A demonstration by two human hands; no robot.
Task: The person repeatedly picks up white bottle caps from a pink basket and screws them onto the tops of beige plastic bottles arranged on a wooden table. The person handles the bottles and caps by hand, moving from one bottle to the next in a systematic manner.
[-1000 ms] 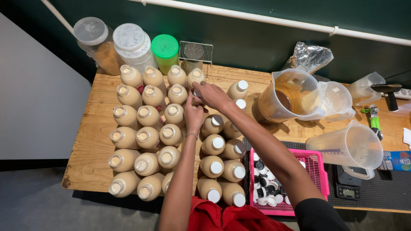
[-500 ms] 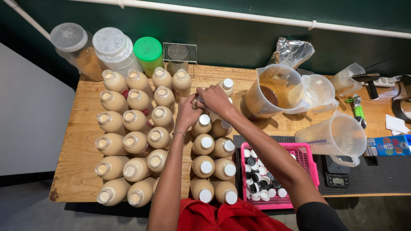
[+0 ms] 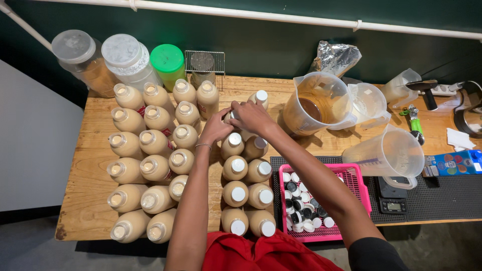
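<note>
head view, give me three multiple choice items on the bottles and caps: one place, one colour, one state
1. Where is the basket of caps?
A. right of the bottles
B. behind the jars
C. on the floor

2. What colour is the basket?
A. blue
B. pink
C. yellow

3. How are the bottles left of the person's arms?
A. capped in white
B. lying on their sides
C. uncapped

Answers:
1 A, it sits on the dark mat to the right of the capped bottles.
2 B, its rim is bright pink.
3 C, their mouths are open, while both hands, left hand and right hand, meet on one bottle top.
</note>
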